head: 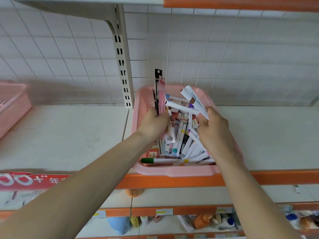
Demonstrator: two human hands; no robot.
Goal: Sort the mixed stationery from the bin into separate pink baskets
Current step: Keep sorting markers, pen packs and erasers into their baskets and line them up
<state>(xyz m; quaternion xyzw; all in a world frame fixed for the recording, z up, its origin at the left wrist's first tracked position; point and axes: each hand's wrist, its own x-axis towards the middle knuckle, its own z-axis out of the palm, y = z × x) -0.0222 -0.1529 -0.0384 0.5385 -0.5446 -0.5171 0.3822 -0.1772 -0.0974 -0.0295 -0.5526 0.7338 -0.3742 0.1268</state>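
Head view: over the pink bin [174, 171] of mixed stationery on the shelf [69, 135], my left hand [155, 122] grips slim packaged pens [161, 94] upright. My right hand [214, 130] clasps several white markers [185, 108]. Another pink basket [12, 107] sits far left.

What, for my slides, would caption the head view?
Left hand grips packaged pens while right hand grips white markers above a pink basket of mixed stationery.

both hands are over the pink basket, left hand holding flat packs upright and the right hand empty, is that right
Not quite. The right hand is not empty: it grips a bunch of white markers. The rest holds: the head view shows both hands over the pink basket, with the left hand holding the flat packs upright.
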